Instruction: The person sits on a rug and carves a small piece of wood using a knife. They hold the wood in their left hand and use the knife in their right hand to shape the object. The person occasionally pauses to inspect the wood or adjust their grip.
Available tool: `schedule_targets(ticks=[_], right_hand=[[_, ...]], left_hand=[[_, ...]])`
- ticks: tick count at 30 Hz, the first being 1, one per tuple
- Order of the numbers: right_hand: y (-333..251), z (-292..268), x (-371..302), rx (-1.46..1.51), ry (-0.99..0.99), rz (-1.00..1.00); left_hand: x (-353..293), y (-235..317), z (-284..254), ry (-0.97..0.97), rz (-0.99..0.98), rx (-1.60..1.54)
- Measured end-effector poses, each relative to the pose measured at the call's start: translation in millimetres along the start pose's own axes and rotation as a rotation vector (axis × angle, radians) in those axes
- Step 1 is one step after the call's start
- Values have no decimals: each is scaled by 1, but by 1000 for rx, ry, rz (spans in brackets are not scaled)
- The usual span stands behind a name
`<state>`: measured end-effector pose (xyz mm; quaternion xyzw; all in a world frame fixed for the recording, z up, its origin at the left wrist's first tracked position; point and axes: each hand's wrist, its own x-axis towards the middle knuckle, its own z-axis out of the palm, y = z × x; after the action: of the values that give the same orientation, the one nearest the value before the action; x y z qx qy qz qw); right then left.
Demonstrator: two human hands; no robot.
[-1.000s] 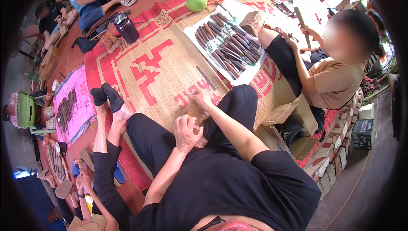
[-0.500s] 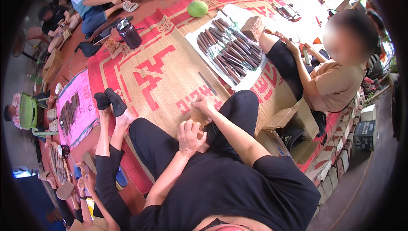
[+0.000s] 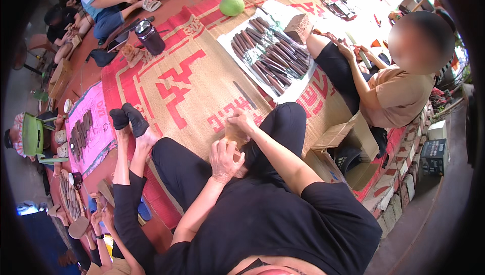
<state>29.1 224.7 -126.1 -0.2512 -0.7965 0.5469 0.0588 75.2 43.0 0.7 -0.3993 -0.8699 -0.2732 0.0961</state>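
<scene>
I sit cross-legged with both hands close together over my lap. The fingers of my left hand [image 3: 224,163] are curled round a light brown piece [image 3: 235,136], whose kind I cannot make out. Just beyond it, my right hand [image 3: 241,122] is closed at the piece's far end; what its fingers pinch is hidden. Past my hands, a thin dark flat strip [image 3: 244,93] lies on the patterned mat [image 3: 199,98]. Further off, several dark brown wooden sticks [image 3: 273,55] are laid in rows on a white sheet [image 3: 230,42].
At right sits a person [image 3: 394,93] holding a tool, near an open cardboard box [image 3: 364,146] and a brick [image 3: 299,27]. Beyond the mat's middle are a green round fruit [image 3: 232,6] and a dark flask [image 3: 150,37]. Dark pieces lie on a pink sheet [image 3: 96,146] at left, beside other people.
The whole view has shifted slightly. My hands stay close together round the light brown piece, with only a small movement.
</scene>
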Motion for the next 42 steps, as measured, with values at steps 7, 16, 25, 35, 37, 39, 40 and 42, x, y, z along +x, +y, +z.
schedule_targets(ticks=[7, 16, 25, 35, 37, 39, 40, 42], right_hand=[[18, 18, 14, -200, 219, 139], [-5, 3, -7, 112, 70, 99], [9, 18, 3, -138, 99, 112], [8, 5, 2, -18, 173, 58], [-1, 2, -8, -69, 128, 23], [2, 10, -7, -205, 169, -36], [0, 13, -6, -258, 153, 9], [-4, 17, -2, -321, 134, 132]], left_hand=[[5, 6, 3, -52, 43, 5], [3, 2, -1, -20, 2, -19], [18, 4, 0, -42, -35, -29], [6, 5, 3, -48, -8, -4], [7, 4, 2, -46, -35, -6], [8, 7, 2, -40, -38, -11], [9, 7, 1, -38, -39, -10], [8, 8, 0, -46, -50, -29]])
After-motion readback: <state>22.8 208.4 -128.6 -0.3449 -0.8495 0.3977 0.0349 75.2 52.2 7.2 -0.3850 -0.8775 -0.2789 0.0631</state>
